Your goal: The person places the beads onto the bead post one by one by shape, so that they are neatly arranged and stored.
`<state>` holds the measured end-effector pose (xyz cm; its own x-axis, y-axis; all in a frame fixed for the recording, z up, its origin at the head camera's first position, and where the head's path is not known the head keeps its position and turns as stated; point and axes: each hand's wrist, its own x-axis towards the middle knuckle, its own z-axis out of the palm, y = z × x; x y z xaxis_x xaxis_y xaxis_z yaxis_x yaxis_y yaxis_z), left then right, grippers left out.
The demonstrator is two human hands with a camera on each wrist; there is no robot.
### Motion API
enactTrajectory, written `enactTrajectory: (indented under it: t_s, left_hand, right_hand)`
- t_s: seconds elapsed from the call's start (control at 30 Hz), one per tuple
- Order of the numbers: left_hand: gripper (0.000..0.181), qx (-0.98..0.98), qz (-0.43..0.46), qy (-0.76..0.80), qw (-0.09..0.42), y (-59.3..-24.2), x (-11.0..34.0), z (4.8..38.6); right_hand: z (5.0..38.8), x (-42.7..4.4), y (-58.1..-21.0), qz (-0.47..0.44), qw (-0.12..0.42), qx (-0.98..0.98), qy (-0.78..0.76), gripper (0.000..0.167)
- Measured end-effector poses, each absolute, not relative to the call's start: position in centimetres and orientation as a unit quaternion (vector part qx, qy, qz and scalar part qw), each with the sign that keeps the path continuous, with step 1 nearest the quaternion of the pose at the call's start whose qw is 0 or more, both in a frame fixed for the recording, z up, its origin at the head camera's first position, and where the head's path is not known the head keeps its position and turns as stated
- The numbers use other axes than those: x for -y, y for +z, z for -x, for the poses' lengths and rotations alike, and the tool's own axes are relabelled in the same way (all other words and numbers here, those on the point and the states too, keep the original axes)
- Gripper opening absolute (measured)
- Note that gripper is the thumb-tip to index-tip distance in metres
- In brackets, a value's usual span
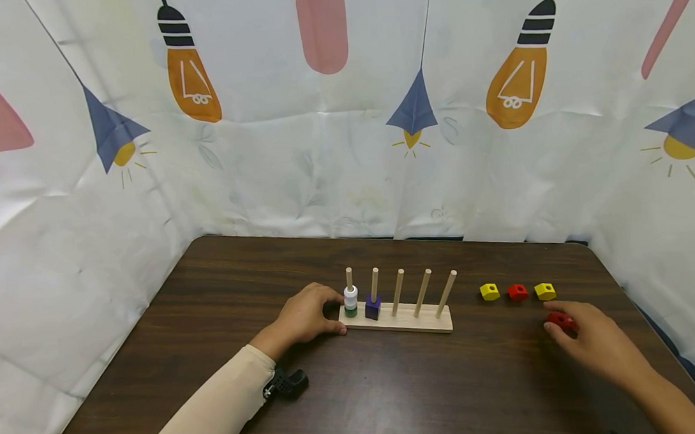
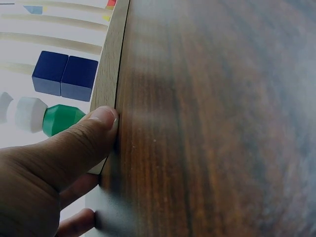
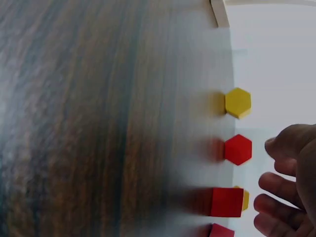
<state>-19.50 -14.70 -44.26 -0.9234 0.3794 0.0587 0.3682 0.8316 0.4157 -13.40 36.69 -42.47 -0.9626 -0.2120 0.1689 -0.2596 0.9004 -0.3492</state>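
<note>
1. The left hand (image 1: 307, 314) grips the left end of the wooden peg board (image 1: 405, 322): its thumb presses the front edge while the fingers reach round behind.
2. The peg board stands on the dark brown table (image 1: 411, 393), near the middle, its five pegs upright.
3. On the leftmost peg, beside the left hand, two white beads (image 1: 350, 297) sit above a green bead (image 1: 351, 312).
4. The next peg bears two dark blue cubes (image 1: 373, 309), one on the other.
5. The right hand (image 1: 601, 342) hovers at the right of the table, fingers loosely bent and thumb spread from them — the right wrist view shows a gap between the fingertips and the blocks.
6. Just below that hand lies a square-faced red block (image 3: 227, 202), with another red block (image 3: 221, 231) beside it, partly cut off by the frame.
7. Behind these, a red hexagonal block (image 1: 517, 293) lies between a left yellow block (image 1: 490, 292) and a right yellow block (image 1: 545, 292) — all three apart.
8. A white curtain (image 1: 323, 173) printed with lamps hangs behind the table.
</note>
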Motion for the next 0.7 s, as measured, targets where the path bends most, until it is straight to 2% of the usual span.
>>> enactTrajectory:
  t_s: [0.53,0.7]
  left_hand:
    - [0.053,-0.958,-0.184,0.219,0.017,-44.36,14.66,19.48]
    - [0.053,-0.958,-0.184,0.217,0.017,-44.42,14.68,19.50]
  right_hand:
    - [14.16,-37.14,-43.11,-0.115,0.062,0.973,0.190,0.041]
    - [14.24,-36.61,-43.47,-0.138,0.090,0.968,0.189,0.044]
